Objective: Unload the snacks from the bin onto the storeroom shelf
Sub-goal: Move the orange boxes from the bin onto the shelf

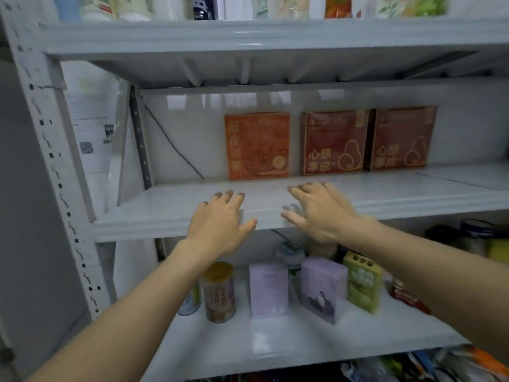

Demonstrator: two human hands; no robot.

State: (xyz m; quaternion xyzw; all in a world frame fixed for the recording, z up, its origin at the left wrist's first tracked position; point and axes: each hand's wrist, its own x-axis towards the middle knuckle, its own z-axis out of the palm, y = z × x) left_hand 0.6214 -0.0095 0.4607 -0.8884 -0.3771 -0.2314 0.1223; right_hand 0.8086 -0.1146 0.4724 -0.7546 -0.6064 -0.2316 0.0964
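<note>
Fingers of the left hand [217,230] and right hand [319,213] lie spread, holding nothing, at the middle shelf's [165,210] front edge. Upright at its back stand an orange snack box [257,146], a red box [334,143] and a second red box [400,137].

white shelf [176,208] bears an upright orange box [257,146], a red box [334,143] touching a second red box [402,139].
</note>
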